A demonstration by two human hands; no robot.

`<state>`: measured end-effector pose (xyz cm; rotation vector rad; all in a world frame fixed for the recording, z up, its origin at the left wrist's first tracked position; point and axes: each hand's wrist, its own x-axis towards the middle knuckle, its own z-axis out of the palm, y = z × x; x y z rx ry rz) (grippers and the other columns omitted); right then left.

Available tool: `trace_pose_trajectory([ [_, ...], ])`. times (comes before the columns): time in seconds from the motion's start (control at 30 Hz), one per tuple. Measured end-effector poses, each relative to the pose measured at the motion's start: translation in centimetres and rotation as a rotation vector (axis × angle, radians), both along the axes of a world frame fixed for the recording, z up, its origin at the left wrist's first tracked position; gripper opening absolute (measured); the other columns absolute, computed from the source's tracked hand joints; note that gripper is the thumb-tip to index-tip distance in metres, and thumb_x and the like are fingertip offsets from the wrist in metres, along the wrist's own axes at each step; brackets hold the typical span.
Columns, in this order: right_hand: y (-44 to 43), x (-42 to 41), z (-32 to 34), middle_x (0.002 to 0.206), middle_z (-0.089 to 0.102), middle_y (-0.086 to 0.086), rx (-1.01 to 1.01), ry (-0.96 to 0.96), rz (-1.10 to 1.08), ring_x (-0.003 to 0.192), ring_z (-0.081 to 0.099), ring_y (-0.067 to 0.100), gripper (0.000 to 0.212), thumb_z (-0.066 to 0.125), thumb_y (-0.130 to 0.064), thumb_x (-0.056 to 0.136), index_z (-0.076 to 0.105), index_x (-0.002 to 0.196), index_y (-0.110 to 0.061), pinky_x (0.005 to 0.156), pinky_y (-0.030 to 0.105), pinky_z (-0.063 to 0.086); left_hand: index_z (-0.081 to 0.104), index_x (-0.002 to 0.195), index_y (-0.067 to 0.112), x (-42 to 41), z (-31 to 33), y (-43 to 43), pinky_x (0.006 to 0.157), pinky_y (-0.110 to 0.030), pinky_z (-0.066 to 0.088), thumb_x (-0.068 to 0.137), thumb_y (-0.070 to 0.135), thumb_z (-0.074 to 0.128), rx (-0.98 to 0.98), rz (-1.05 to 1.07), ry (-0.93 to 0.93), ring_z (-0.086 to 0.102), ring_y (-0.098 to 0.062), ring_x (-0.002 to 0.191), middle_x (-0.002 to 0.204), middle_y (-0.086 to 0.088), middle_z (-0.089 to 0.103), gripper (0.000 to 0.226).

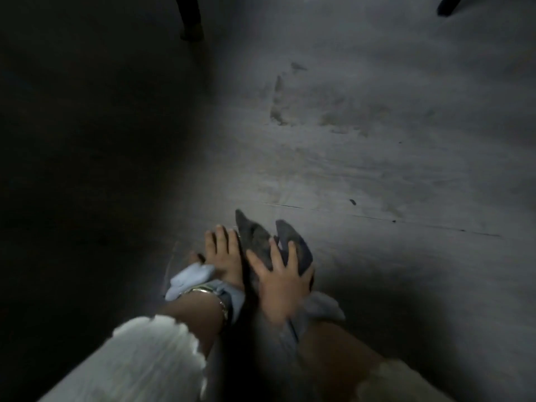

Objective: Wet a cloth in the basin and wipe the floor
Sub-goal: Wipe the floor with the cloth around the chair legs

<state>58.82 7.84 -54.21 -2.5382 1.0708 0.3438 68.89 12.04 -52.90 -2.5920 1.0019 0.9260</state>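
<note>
Low on the grey floor (pixel 377 140), the left hand (pixel 224 256) is laid flat, fingers together, beside the cloth (pixel 261 242). A bracelet (pixel 222 306) is worn on that wrist. The cloth is pressed down by the right hand (pixel 278 282), fingers spread.

Dark furniture leg (pixel 190 17) top left; another dark leg (pixel 449 4) top right

Dim picture, floor (pixel 377 158) lit grey from 2 o'clock, deep shadow from 7 to 11 o'clock, dark vignette at corners, hands (pixel 278 282) and sleeves (pixel 150 361) blurred, soft focus throughout.
</note>
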Motion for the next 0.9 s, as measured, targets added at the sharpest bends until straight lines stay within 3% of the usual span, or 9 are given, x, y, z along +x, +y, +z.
trace_pose_trajectory([
  [0.07,-3.8,1.6,-0.7,0.162,0.004,-0.003,0.055,0.047,0.014,0.148,0.0,0.035,0.057,0.039,-0.029,0.097,0.019,0.145,-0.051,0.108,0.071,0.014,-0.009,0.153,0.015,-0.4,-0.3,-1.4,0.118,-0.049,0.01,0.099,0.029,0.047,-0.001,-0.033,0.002,-0.009,-0.028,0.149,0.161,-0.006,-0.015,0.079],
  [0.13,-8.6,3.3,-0.7,0.162,-0.012,-0.005,0.139,0.122,-0.028,0.147,-0.016,0.034,0.061,0.036,-0.024,0.101,0.006,0.147,-0.05,0.111,0.069,0.005,-0.013,0.153,0.017,0.1,-0.8,-2.3,0.119,-0.048,0.009,0.096,0.029,0.052,0.02,-0.103,0.053,-0.012,-0.028,0.149,0.16,-0.007,-0.02,0.087],
  [0.27,-12.7,5.6,-0.5,0.161,-0.016,-0.005,0.151,0.131,-0.022,0.146,-0.019,0.036,0.059,0.034,-0.025,0.102,0.006,0.147,-0.051,0.108,0.071,0.004,-0.018,0.152,0.018,0.8,0.9,-2.8,0.119,-0.051,0.007,0.08,0.028,0.074,0.102,-0.188,0.147,-0.02,-0.03,0.147,0.157,-0.009,-0.029,0.116],
  [0.4,-13.1,5.5,-0.2,0.161,-0.017,-0.005,0.171,0.154,0.005,0.145,-0.02,0.037,0.06,0.035,-0.028,0.102,0.003,0.148,-0.05,0.109,0.071,0.006,-0.016,0.152,0.015,0.1,1.7,-3.4,0.12,-0.052,0.011,0.088,0.025,0.065,0.106,-0.172,0.121,-0.017,-0.032,0.147,0.157,-0.012,-0.026,0.103],
  [0.53,-12.0,3.1,0.2,0.161,-0.018,-0.004,0.226,0.155,0.009,0.145,-0.02,0.036,0.064,0.038,-0.022,0.101,0.005,0.148,-0.049,0.111,0.068,0.006,-0.018,0.152,0.016,0.2,2.3,-3.1,0.121,-0.048,0.012,0.073,0.036,0.079,0.142,-0.187,0.151,-0.017,-0.031,0.148,0.157,-0.01,-0.027,0.127],
  [0.63,-9.3,-2.0,0.9,0.161,-0.017,-0.006,0.262,0.183,-0.04,0.146,-0.02,0.033,0.063,0.038,-0.024,0.1,0.005,0.147,-0.052,0.112,0.067,0.003,-0.013,0.153,0.013,-1.3,1.9,-3.4,0.121,-0.047,0.011,0.092,0.024,0.058,0.111,-0.126,0.076,-0.012,-0.034,0.148,0.159,-0.013,-0.02,0.094],
  [0.73,-7.2,-7.4,1.0,0.158,0.026,-0.003,0.034,0.153,-0.03,0.144,0.025,0.036,0.067,0.067,-0.046,0.077,0.035,0.136,-0.058,0.096,0.073,0.031,-0.008,0.154,0.015,-3.4,1.7,-4.0,0.121,-0.045,0.012,0.1,0.02,0.043,0.056,-0.141,0.015,-0.005,-0.035,0.149,0.16,-0.012,-0.014,0.074],
  [0.8,-7.2,-10.0,0.5,0.122,0.067,-0.006,-0.046,0.219,-0.063,0.106,0.068,0.029,0.077,0.082,-0.056,0.034,0.062,0.109,-0.057,0.06,0.06,0.054,-0.009,0.154,0.021,-4.7,2.2,-4.6,0.118,-0.046,0.014,0.098,0.027,0.049,0.043,-0.219,0.029,-0.007,-0.035,0.149,0.16,-0.01,-0.015,0.081],
  [0.9,-8.4,-12.2,-1.8,0.107,0.073,-0.012,-0.044,0.14,-0.148,0.09,0.074,0.025,0.078,0.073,-0.058,0.036,0.051,0.111,-0.057,0.047,0.05,0.055,-0.01,0.154,0.02,-7.5,3.5,-7.3,0.119,-0.044,0.011,0.098,0.021,0.05,0.006,-0.289,0.052,-0.007,-0.036,0.148,0.16,-0.012,-0.015,0.082],
])
